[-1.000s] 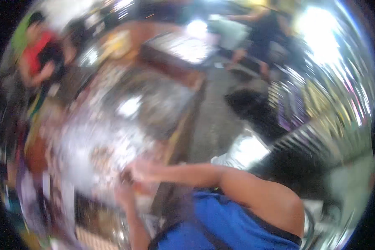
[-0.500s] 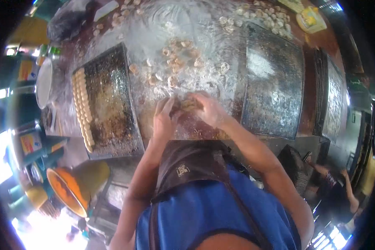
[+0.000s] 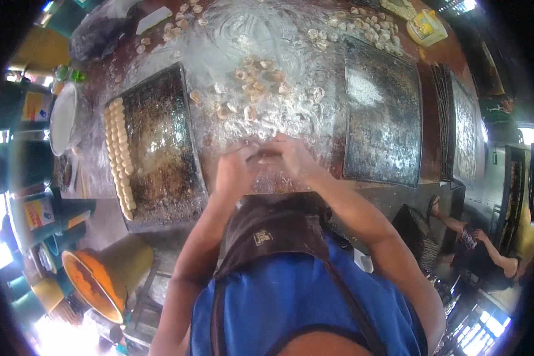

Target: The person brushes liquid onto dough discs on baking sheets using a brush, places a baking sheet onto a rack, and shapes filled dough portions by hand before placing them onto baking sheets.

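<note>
Flour [image 3: 216, 50] whitened the tabletop [image 3: 273, 181], where loose dough lumps [image 3: 255, 86] lay between a dark tray [image 3: 160, 157] bearing rows of dough balls [image 3: 120, 155] on the left and another dark tray [image 3: 385, 133] on the right, while a bucket [image 3: 121, 267] stood below to the left and another person [image 3: 486, 258] was off at the right. Near the tabletop's close edge, my left grip [image 3: 234, 171] and right grip [image 3: 296, 158] were together, fingers closed on a small piece of dough [image 3: 270, 159], mostly hidden between them. Uneven pinching, I judged, could tear it, and loose flour could let it slip.
</note>
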Available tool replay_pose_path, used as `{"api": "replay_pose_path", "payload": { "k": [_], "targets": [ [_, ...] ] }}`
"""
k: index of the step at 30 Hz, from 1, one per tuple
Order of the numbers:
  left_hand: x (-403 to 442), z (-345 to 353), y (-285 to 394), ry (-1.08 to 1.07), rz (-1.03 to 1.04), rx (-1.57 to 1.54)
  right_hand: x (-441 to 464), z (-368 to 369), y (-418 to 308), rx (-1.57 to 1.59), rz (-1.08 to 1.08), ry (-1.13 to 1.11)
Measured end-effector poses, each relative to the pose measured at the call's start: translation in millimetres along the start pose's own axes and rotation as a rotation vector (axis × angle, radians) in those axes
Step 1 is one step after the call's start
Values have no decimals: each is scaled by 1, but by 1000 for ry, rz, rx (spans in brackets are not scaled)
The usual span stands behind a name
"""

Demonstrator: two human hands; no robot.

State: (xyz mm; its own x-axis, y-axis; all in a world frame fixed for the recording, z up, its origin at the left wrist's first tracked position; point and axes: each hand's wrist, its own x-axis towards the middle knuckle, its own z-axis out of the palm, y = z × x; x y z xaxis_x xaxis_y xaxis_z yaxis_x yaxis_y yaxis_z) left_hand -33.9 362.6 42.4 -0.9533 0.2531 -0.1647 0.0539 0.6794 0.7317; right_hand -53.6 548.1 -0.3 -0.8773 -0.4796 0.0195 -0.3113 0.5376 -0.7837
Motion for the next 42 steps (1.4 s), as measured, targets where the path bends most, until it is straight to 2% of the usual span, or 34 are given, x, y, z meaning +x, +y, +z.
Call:
{"api": "replay_pose_path", "payload": {
  "k": [1, 2, 4, 5, 8, 9, 11, 14, 16, 17, 18, 20, 22, 23, 25, 26, 28, 30, 31, 32, 33, 34, 35, 37, 38, 39, 40, 41, 42],
  "targets": [
    [-5, 3, 2, -78, -87, 172, -1, 8, -1, -69, -60, -29],
    [-10, 9, -7, -81, -96, 168, -5, 10, -1, -66, -58, -38],
    [-5, 24, -35, 209, 117, -12, 2, 0, -9, 36, 38, -45],
    [-8, 29, -46, 344, 126, -68, 3, 3, -8, 15, -19, 51],
    [-17, 23, -36, 289, 39, -74, 11, 17, 19, -83, -47, -75],
    [-15, 31, -36, 339, 18, -3, 15, 17, 17, -60, -51, -100],
    [-14, 34, -27, 360, 3, -8, 34, -1, -3, -228, 42, -315],
    [-19, 36, -5, 418, 4, -134, 46, -22, -32, -30, 114, -326],
    [-30, 52, -26, 442, 144, -32, 55, -7, -35, -139, 102, -348],
    [-41, 53, -32, 326, 39, -80, 61, -10, -49, -314, 70, -494],
    [-49, 36, -33, 340, 55, -58, 68, -13, -62, -497, 41, -625],
    [-60, 0, -27, 461, 53, -30, 76, -13, -82, -430, 36, -492],
    [-68, -36, -44, 584, 59, 16, 82, -5, -97, -226, 51, -55],
    [-73, -45, -59, 637, -53, -17, 88, 6, -93, -386, -46, -128],
    [-85, -74, -77, 680, -147, 20, 71, 61, -50, -616, -317, 370],
    [-91, -89, -90, 671, -182, 22, 68, 47, -53, -674, -294, 403],
    [-103, -115, -131, 731, -251, 26, 66, 27, -72, -331, 172, 123],
    [-118, -145, -155, 746, -343, 82, 58, 8, -89, 156, 520, 353],
    [-116, -155, -163, 757, -340, 151, 53, -8, -78, 60, 460, 442],
    [-117, -160, -171, 754, -336, 222, 52, -14, -66, 62, 472, 420],
    [-116, -164, -177, 738, -349, 224, 52, -20, -52, -42, 444, 301],
    [-112, -166, -181, 681, -345, 336, 52, -28, -69, -145, 410, 186],
    [-110, -167, -186, 622, -335, 447, 43, -34, -89, -145, 518, -14],
    [-112, -168, -208, 628, -360, 443, 29, -4, -43, -58, 454, -358],
    [-107, -161, -210, 639, -385, 433, 22, -3, -67, -268, 295, -403],
    [-103, -160, -194, 622, -436, 430, 14, 13, -51, -356, 91, -456],
    [-101, -160, -177, 609, -495, 428, 11, 4, -68, -459, -98, -504],
    [-101, -152, -190, 670, -467, 432, -4, 23, -37, -536, -289, -353],
    [-97, -150, -209, 728, -440, 442, -8, 16, -34, -486, -289, -359]
  ]
}}
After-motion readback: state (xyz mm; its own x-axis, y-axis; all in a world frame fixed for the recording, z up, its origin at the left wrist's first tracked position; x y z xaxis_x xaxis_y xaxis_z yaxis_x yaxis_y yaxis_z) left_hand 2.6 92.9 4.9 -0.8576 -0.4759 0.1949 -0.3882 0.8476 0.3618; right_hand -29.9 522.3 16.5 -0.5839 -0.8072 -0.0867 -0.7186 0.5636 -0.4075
